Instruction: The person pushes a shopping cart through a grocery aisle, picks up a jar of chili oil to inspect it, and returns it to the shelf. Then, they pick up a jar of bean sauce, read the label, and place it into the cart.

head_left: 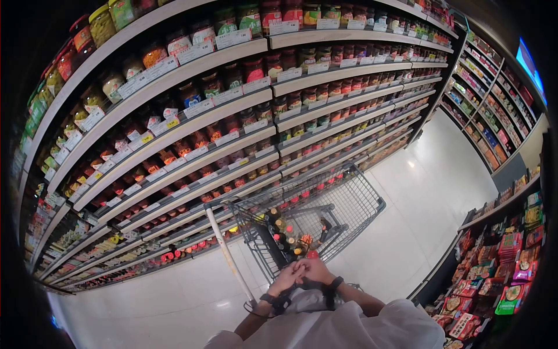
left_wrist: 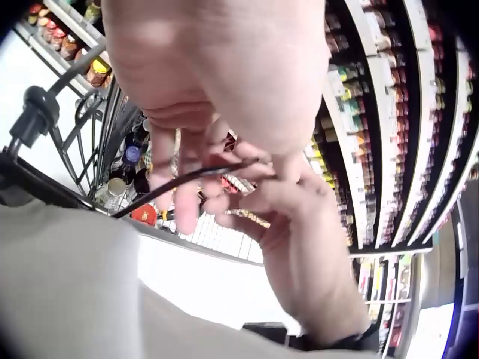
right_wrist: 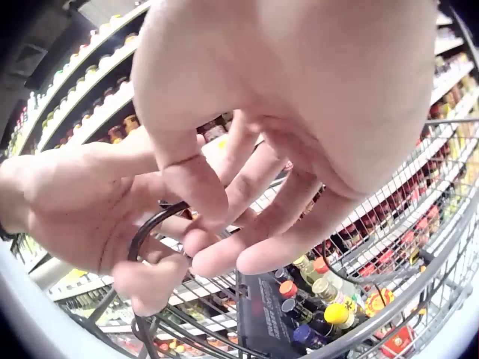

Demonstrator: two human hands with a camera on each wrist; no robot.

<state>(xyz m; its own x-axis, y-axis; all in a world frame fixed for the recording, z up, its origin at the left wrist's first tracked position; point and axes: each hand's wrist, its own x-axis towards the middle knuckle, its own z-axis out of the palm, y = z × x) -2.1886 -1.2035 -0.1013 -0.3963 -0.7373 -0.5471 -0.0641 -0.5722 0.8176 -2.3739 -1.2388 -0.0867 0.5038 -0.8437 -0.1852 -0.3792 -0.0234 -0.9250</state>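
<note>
My left hand point(head_left: 286, 276) and right hand point(head_left: 314, 271) meet just above the near end of a wire shopping cart point(head_left: 360, 212). In the right wrist view, the right hand point(right_wrist: 292, 112) has its fingers loosely extended, with their tips among the fingers of the left hand point(right_wrist: 82, 198). A thin black cord point(right_wrist: 146, 235) runs up past the left palm and ends from sight among the fingers. In the left wrist view, the cord point(left_wrist: 198, 176) crosses the hanging left fingers point(left_wrist: 187, 209). I cannot tell whether the left hand grips it.
Bottles point(right_wrist: 322, 299) with colored caps and a dark box point(right_wrist: 262, 318) sit at the cart's near end. Long shelves point(head_left: 325, 87) packed with jars line the left side. Packaged goods point(head_left: 511, 244) fill a display at the right. A pale tiled floor point(head_left: 439, 168) runs between.
</note>
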